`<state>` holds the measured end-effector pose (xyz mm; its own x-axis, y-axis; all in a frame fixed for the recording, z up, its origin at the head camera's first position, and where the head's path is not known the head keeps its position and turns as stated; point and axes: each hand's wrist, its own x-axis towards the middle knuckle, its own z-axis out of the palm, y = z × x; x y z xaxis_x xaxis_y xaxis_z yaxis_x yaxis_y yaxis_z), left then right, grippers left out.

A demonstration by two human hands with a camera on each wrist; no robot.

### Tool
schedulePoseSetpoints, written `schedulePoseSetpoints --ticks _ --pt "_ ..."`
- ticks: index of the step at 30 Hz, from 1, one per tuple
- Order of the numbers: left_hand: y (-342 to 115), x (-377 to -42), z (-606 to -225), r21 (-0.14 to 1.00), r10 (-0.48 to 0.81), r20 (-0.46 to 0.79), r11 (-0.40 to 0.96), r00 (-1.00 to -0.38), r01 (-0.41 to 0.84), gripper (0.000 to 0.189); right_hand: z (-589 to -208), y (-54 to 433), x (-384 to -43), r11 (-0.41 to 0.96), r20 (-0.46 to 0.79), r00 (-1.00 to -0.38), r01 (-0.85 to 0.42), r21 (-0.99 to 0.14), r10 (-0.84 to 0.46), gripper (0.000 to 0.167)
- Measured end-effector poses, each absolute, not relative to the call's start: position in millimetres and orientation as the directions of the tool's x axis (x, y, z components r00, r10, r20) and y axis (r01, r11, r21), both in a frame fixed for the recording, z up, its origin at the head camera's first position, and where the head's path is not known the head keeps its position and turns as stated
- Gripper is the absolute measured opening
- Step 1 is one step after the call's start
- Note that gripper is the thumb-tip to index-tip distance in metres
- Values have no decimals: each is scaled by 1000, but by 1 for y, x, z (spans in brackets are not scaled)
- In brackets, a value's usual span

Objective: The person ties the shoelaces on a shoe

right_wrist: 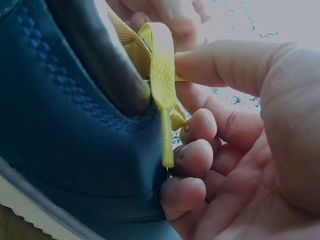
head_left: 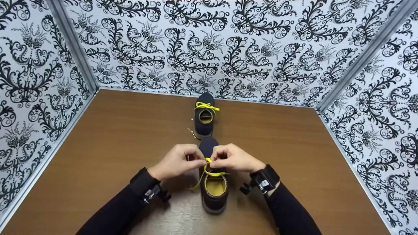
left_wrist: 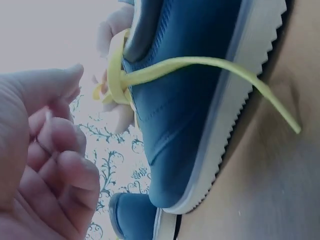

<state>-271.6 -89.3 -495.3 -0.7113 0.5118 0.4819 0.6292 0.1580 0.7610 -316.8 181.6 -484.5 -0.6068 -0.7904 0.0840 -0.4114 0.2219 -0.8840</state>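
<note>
A dark lace-up shoe (head_left: pixel 214 204) with a tan lining and pale ridged sole stands on the table, toe pointing away. Over its tongue, my right hand (head_left: pixel 233 159) pinches the yellow shoelace (right_wrist: pixel 162 70) between thumb and forefinger. One lace end with its plastic tip hangs beside the curled right fingers. My left hand (head_left: pixel 181 162) is at the other side of the knot, thumb and forefinger brought together. Its fingertips meet the lace in the head view, but the left wrist view shows no lace between them. Another lace end (left_wrist: pixel 260 87) droops down the shoe's left side.
A second dark shoe (head_left: pixel 203 129), its yellow lace tied in a bow, stands just beyond the first one's toe. Patterned black-and-white panels (head_left: pixel 209 49) wall the brown table (head_left: pixel 137 117) at the back and both sides. Small bright specks lie left of the far shoe.
</note>
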Motion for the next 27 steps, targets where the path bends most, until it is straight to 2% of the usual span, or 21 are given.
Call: schedulePoseSetpoints --ticks 2,5,17,27 --pt "-90 -272 -496 779 494 441 203 -750 592 5 -484 182 -316 219 84 -605 -410 -885 -792 7" --pt "-90 -271 -495 791 491 402 239 -773 563 7 -484 182 -316 214 83 -602 -405 -889 -794 7" --pt "-87 -270 -502 780 522 408 228 -749 583 10 -483 185 -319 214 82 -586 -418 -883 -806 11" --pt "-83 -271 -506 770 533 424 213 -733 601 10 -480 188 -319 216 60 -576 -399 -891 -815 6"
